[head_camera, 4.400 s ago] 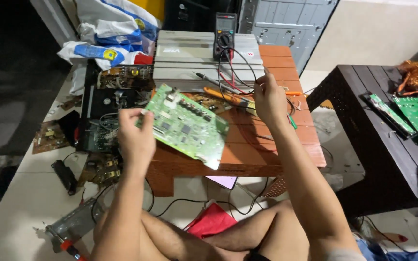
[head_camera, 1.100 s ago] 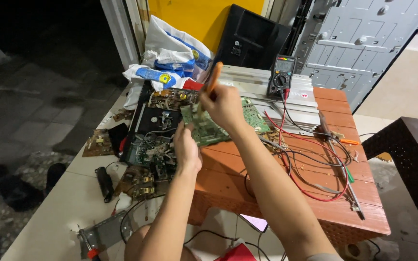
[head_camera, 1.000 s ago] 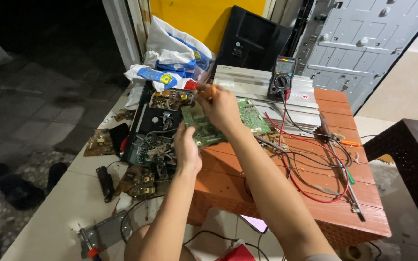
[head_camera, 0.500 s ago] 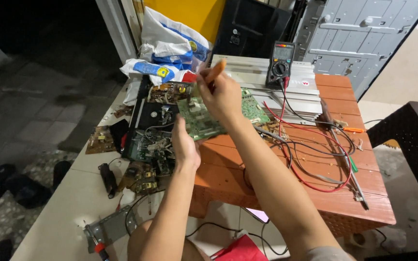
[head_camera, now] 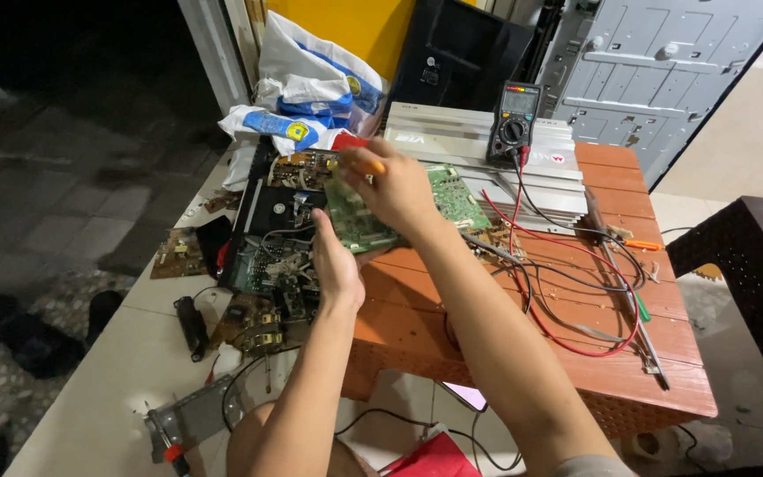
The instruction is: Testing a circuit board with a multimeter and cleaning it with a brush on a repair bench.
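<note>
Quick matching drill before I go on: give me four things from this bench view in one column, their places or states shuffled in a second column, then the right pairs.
Things:
1. green circuit board
2. multimeter
3. orange-handled tool
4. red and black leads

Places or states:
A. stands against the silver metal case at the back
B. looped loose across the orange table
C. in the grip of the right hand
D. steadied at its near edge by the left hand

Pairs: 1-D, 2-A, 3-C, 4-B
</note>
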